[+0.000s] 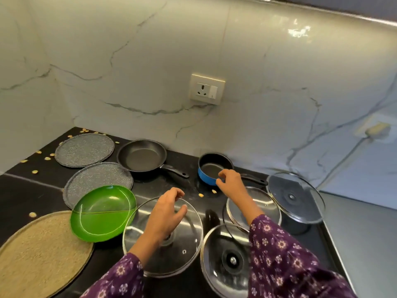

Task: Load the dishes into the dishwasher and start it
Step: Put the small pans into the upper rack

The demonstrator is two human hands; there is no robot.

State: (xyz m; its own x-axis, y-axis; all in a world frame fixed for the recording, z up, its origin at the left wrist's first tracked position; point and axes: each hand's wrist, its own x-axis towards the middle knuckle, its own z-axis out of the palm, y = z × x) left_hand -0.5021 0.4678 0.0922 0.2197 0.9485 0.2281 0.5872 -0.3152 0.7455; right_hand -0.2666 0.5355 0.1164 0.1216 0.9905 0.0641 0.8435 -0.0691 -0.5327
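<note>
While no dishwasher shows in this view, the dishes lie spread over the black surface (32, 190). At the far left is a woven mat (40, 254), then a green plate (103, 214) whose far rim overlaps a speckled grey plate (97, 179). A second grey plate (84, 149) and a black frying pan (141, 155) sit further back.

The left hand (167, 211) hovers over the far rim of a large glass lid (171, 254), fingers loosely curled and grasping nothing. The right hand (231, 182) pinches the near rim of the blue saucepan (209, 168), thumb outside, fingers over the lip.

This looks like gathering. A rim pinch on a long-handled pan will likely tip, so taking the handle (253, 179) would be steadier.

Three more glass lids crowd the right: one (227, 259) near the front edge, one (264, 203) under the right forearm, one (296, 196) propped tilted beside the surface's right edge. Straight up offers the most room; a sideways sweep risks the lids.
</note>
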